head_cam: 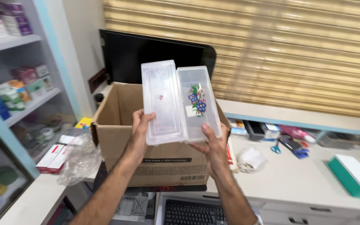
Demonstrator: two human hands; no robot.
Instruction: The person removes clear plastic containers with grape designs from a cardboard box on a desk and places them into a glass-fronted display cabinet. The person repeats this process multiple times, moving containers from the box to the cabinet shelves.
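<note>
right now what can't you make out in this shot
Head view only:
- Inside of the cardboard box: hidden by its front wall and the two clear trays.
- Left hand fingers: behind the left tray.
- Right hand fingers: behind the right tray.
- Items on the shelves: blurred.
- Keyboard: cut off by the bottom edge.

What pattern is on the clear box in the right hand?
Head view: the clear box carries a sticker of blue-purple flowers with green leaves and red bits.
</note>
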